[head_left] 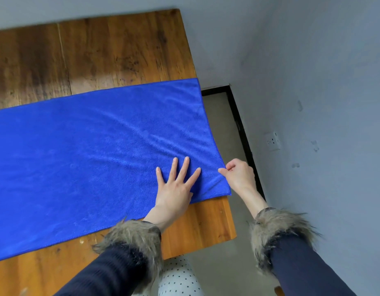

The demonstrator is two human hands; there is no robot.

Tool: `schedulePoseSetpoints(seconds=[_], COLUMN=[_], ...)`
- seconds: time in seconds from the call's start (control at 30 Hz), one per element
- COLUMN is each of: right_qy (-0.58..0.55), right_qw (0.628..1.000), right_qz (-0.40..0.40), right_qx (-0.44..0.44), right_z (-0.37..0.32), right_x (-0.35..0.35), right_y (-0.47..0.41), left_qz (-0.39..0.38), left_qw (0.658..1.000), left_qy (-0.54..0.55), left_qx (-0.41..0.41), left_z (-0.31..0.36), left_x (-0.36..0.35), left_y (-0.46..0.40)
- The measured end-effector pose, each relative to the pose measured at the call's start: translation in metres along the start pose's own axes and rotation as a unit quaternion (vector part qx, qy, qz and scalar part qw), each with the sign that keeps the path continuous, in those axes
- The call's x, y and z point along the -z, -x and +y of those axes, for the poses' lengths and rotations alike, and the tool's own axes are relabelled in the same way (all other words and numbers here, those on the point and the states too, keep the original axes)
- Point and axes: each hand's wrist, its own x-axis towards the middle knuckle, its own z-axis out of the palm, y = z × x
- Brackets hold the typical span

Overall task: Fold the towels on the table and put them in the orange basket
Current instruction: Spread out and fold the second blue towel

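Note:
A long blue towel (88,157) lies spread flat across the wooden table (99,56), reaching the table's right end. My left hand (176,186) presses flat on the towel near its right end, fingers straight and spread. My right hand (238,174) is at the towel's right edge, just off the table's end, and pinches that edge between thumb and curled fingers. The orange basket is not in view.
The table's right end sits close to a grey wall (323,82) with a white socket (272,141). A strip of concrete floor (223,129) runs between table and wall. My polka-dot clothing (178,278) shows below the table's near edge.

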Motion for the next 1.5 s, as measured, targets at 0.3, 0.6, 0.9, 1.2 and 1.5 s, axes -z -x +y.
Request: schedulePoseSetpoints(seconds=[0.3,0.6,0.9,1.2,1.5], right_qy=[-0.096,-0.101,-0.127,-0.182,-0.139], right_qw=[0.991,0.948,0.988,0.977,0.955], right_qz=[-0.070,-0.250,0.063,0.106,0.012], right_qx=[0.065,0.169,0.067,0.040,0.263], right_z=[-0.023,-0.087,-0.120,-0.179,-0.260], right_x=[0.027,0.003,0.015,0.011,-0.039], right_y=[0.031,0.037,-0.047,-0.072,0.007], left_qz=[0.124,0.004,0.055,0.087,0.228], left_qw=[0.915,0.649,0.775,0.755,0.747], left_qy=[0.381,0.730,0.562,0.599,0.542], left_qx=[0.041,0.213,0.282,0.251,0.311], left_z=[0.006,-0.033,-0.025,-0.062,-0.143], left_x=[0.012,0.018,0.016,0.020,0.030], left_y=[0.011,0.043,0.023,0.048,0.115])
